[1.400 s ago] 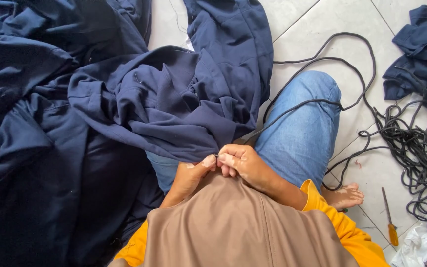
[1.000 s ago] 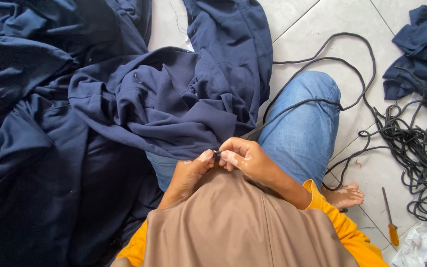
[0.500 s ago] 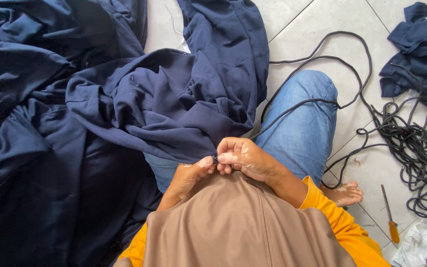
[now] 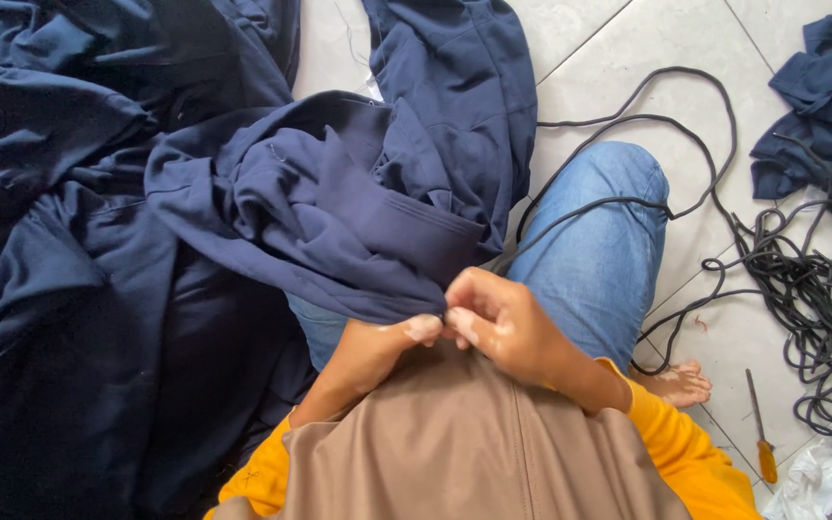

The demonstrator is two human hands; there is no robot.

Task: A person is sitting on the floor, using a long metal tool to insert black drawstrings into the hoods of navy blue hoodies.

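Navy cloth is the thing both hands work on: the navy garment point(image 4: 339, 221) lies bunched over the person's lap, its lower edge drawn down to where the fingers meet. The left hand point(image 4: 387, 342) is closed in a pinch on that edge, thumb pressed against the fabric. The right hand point(image 4: 498, 323) is curled nearly to a fist just beside it, fingertips touching the same spot; it seems to hold the end of the black cord point(image 4: 628, 202), though the exact grip is hidden by the knuckles.

From the garment, the cord runs away to the right, over the blue-jeaned knee point(image 4: 599, 250) and out onto the tiled floor point(image 4: 628, 48), ending in a loose tangle point(image 4: 811, 308) well apart from the garment.

A likely risk is the cord end slipping out of the pinch, since both grips are small and close together. The cord could also snag in its tangle. A yellow-handled screwdriver point(image 4: 761, 433) lies beyond the knee, near a bare foot point(image 4: 676, 383).
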